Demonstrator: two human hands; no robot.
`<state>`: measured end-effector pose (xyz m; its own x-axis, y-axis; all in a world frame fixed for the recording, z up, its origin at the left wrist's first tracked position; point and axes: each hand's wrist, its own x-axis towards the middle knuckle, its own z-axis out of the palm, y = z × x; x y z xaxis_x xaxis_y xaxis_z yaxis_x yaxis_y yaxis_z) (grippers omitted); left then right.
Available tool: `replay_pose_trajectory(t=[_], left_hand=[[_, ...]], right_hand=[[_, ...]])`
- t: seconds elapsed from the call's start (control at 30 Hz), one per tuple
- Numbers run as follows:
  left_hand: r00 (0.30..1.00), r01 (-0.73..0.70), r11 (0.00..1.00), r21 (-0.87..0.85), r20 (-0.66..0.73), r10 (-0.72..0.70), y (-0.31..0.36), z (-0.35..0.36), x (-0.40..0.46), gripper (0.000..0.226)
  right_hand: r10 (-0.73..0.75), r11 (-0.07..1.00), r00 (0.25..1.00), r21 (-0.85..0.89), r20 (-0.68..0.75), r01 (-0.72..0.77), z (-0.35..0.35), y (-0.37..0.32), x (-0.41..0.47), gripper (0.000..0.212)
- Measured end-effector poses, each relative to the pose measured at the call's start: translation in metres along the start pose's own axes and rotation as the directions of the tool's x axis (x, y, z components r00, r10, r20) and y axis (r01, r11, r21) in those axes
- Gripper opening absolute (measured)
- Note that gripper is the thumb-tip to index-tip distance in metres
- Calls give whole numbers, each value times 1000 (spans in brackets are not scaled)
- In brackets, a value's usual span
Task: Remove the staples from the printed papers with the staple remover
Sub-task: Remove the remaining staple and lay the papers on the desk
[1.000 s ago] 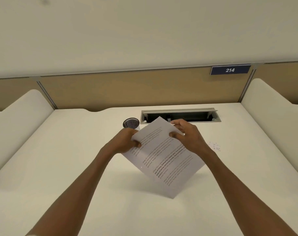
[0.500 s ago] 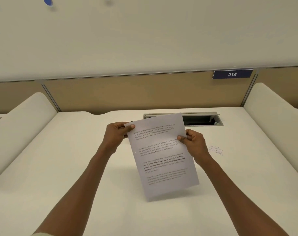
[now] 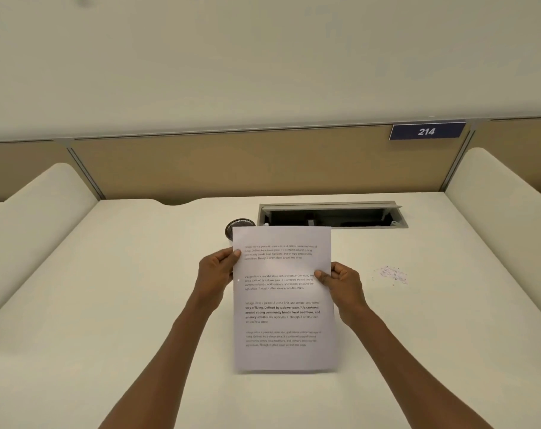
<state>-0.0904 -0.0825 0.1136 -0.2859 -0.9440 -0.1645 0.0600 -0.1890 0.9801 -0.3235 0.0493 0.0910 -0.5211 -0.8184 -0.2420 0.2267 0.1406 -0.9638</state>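
I hold the printed papers (image 3: 283,298) upright above the white desk, text facing me, bottom edge near the desk surface. My left hand (image 3: 215,270) pinches the left edge near the top, thumb on the front. My right hand (image 3: 342,281) pinches the right edge at mid-height. No staple shows on the visible page. A staple remover is not visible. A small scatter of pulled staples (image 3: 393,274) lies on the desk to the right of my right hand.
A black mesh cup (image 3: 236,226) stands behind the paper's top left corner, partly hidden. An open cable tray slot (image 3: 332,215) is recessed in the desk's back. Curved white dividers rise at the left (image 3: 40,212) and right (image 3: 495,193). A tan partition with a "214" sign (image 3: 427,131) stands behind.
The papers rotated from a tilted, diagonal position to straight and upright. My hands slid apart to the side edges, the right one lower.
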Motion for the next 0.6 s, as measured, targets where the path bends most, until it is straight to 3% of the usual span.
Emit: replay_pose_trajectory(t=[0.2, 0.4, 0.5, 0.6], left_hand=[[984, 45, 996, 74, -175, -31, -35, 6, 10, 22], [978, 51, 986, 158, -206, -18, -47, 4, 13, 12], [977, 79, 980, 185, -212, -39, -56, -3, 16, 13], [973, 101, 973, 207, -226, -53, -62, -8, 21, 14]], right_hand=[[50, 995, 998, -84, -47, -54, -1, 31, 7, 10], [111, 957, 985, -254, -131, -142, -5, 45, 31, 9], [-18, 919, 974, -388, -227, -74, -10, 44, 48, 9], [-152, 826, 962, -564, -228, -3, -13, 35, 69, 6]])
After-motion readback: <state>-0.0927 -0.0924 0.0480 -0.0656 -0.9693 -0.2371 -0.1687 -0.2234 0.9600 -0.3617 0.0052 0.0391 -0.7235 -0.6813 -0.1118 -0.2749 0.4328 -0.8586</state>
